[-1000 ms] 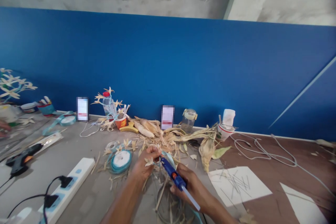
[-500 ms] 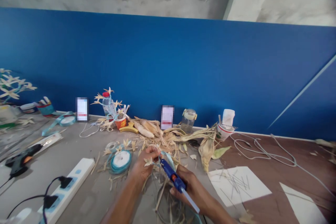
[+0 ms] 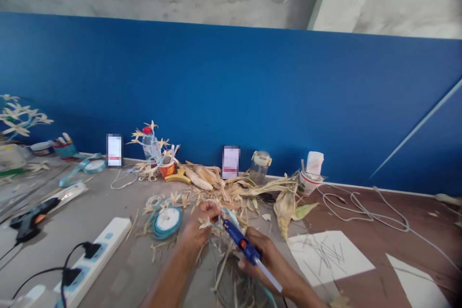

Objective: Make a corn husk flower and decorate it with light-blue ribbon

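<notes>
My right hand (image 3: 262,250) is wrapped round a blue glue gun (image 3: 241,239), a translucent glue stick (image 3: 267,275) jutting from its back end. The gun's nozzle points up and left, close to the fingertips of my left hand (image 3: 204,224). Those fingers pinch a light blue ribbon (image 3: 228,213) on a stem, with a pale husk flower (image 3: 204,224) beside them. Whether the nozzle touches the ribbon I cannot tell. Left of my hand lies a blue ribbon spool (image 3: 167,222) among small husk flowers.
Dried corn husks (image 3: 234,192) pile up behind my hands. A white power strip (image 3: 97,260) and a black glue gun (image 3: 34,219) lie on the left. Thin wires rest on white paper (image 3: 330,257) at right. A clear jar (image 3: 259,166) and a cup (image 3: 310,180) stand by the blue partition.
My right hand and the glue gun have shifted slightly right and down. My left hand still pinches the ribbon in nearly the same place.
</notes>
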